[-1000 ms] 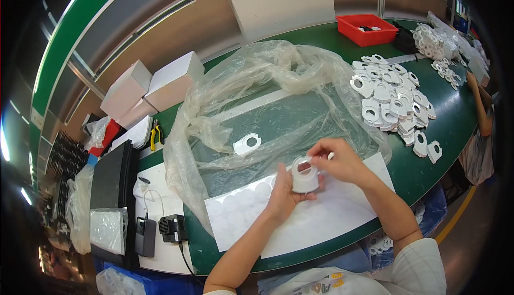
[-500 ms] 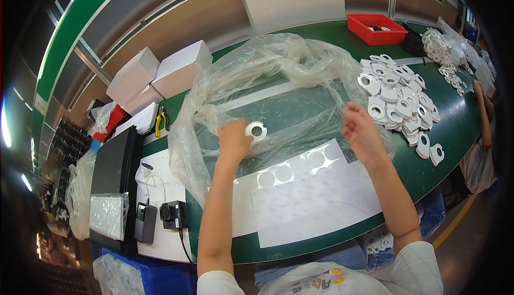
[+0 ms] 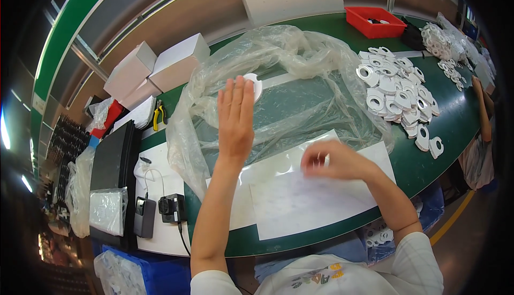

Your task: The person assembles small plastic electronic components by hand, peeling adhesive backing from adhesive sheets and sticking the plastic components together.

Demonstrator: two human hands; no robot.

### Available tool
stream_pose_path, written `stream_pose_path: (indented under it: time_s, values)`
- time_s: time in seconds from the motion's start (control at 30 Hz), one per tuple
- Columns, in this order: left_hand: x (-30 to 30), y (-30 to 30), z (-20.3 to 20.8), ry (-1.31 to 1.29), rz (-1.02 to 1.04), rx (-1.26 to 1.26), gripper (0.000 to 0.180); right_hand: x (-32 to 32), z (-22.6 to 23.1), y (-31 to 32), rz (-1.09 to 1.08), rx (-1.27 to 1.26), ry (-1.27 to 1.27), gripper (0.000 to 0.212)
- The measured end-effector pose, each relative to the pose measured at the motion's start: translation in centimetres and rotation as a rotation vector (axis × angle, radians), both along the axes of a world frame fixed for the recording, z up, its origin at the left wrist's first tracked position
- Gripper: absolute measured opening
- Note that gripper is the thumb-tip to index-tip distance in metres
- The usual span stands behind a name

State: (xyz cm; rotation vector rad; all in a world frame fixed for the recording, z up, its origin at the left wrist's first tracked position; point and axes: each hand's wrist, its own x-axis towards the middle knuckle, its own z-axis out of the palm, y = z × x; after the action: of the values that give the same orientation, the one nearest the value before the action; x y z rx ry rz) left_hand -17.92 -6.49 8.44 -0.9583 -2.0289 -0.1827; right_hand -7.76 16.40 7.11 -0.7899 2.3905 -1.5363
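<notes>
My left hand is raised over the clear plastic bag, its back showing and its fingers straight and together. A white ring-shaped part sticks out beside the fingertips, held against their far side; my thumb is hidden. My right hand hovers over a pale, glossy sheet and a white sheet at the near edge. Its fingers are bent and smeared by motion, so whether they hold anything is unclear. Many similar white ring parts lie heaped to the right of the bag.
A red bin stands at the back right. White boxes, yellow-handled pliers, a black flat case and a dark device with a cable are on the left. Another person's arm shows at the far right.
My left hand has moved away from me with the white ring part, its fingers now straighter. My right hand has come left and nearer, from the bag's right side to above the sheets.
</notes>
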Motion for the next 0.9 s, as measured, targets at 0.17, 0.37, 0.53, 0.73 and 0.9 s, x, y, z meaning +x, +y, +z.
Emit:
stream_pose_path:
  time_s: [0.17,0.37,0.53,0.73,0.9]
  values:
    - [5.7,3.1,-4.0,-1.449,-0.585,1.113,0.04,5.1,-0.3,-3.1,0.314,0.555,0.278,0.03]
    - [7.7,4.7,-6.3,-1.999,-0.92,1.621,0.037,5.5,-1.0,-3.7,0.292,0.646,0.352,0.031]
    - [6.6,5.3,-7.8,-2.094,-0.986,1.588,0.05,3.8,-2.1,-2.6,0.327,0.569,0.324,0.033]
    - [4.8,6.1,-9.0,-2.06,-0.822,1.59,0.062,2.8,-2.8,-2.4,0.3,0.542,0.313,0.031]
    - [4.0,6.8,-9.2,-2.07,-0.757,1.582,0.06,4.3,-1.8,-3.1,0.246,0.635,0.353,0.021]
